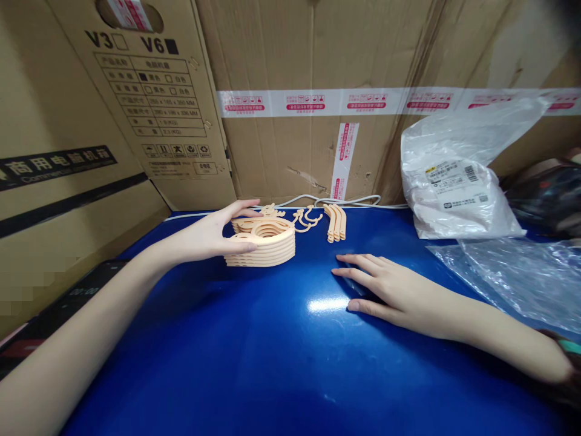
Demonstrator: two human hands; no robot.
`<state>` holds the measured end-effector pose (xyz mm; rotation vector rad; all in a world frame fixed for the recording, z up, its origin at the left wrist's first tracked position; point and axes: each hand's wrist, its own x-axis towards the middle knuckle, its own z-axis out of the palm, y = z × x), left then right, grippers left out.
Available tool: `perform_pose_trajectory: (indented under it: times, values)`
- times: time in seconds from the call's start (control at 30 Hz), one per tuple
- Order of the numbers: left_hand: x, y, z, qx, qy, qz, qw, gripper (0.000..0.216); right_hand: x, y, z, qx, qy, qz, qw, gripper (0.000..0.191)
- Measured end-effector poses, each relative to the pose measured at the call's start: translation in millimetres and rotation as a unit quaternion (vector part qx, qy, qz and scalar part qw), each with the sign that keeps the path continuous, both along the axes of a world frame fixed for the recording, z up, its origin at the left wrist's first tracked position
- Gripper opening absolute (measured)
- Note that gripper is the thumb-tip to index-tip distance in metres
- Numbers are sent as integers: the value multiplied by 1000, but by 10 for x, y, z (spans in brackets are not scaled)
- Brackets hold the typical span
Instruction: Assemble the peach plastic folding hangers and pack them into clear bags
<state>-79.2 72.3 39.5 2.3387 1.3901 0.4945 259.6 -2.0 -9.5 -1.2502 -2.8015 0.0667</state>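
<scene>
A neat stack of beige plastic hanger parts (261,259), curved and with round openings, lies flat on the blue table (254,351). My left hand (211,233) grips the stack's left end, thumb along the front and fingers behind; some fingertips are partly hidden. Just behind the stack are loose beige hooks (310,219). To their right, several short curved beige arms (334,224) lie side by side. My right hand (385,287) is spread low over the table, fingers apart and holding nothing, nearest to those curved arms.
Cardboard boxes (290,60) wall off the back and left. A white cable (358,203) runs along the rear edge. At right are a white labelled plastic bag (454,194) and clear plastic film (521,278). A phone-like dark device (86,297) showing digits lies at left.
</scene>
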Motion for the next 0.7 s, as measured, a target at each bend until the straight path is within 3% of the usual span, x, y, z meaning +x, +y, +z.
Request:
perform_pose_trajectory:
  times: [0.13, 0.23, 0.3, 0.4, 0.5, 0.6, 0.7]
  values:
    - [-17, 3, -6, 2, 4, -5, 1000, 88, -3, 2, 8, -1, -2, 2, 1000, 62]
    - [-10, 4, 6, 46, -2, -5, 999, 88, -1, -2, 14, -1, -3, 4, 1000, 62]
    - [38, -27, 24, 130, -43, -8, 990, 79, -1, -3, 15, 0, -3, 6, 1000, 62]
    - [212, -158, 28, 296, -124, -1, 947, 54, -2, 0, 13, 3, -1, 8, 1000, 61]
    - [465, -362, -67, 383, -105, -51, 917, 43, 0, 3, 7, 1, 2, 7, 1000, 61]
    - [696, -528, -272, 327, -7, -205, 923, 44, 3, 2, -5, 0, 7, 6, 1000, 61]
    - [830, -591, -476, 234, 56, -262, 934, 48, 1, 2, -15, 3, 20, 7, 1000, 62]
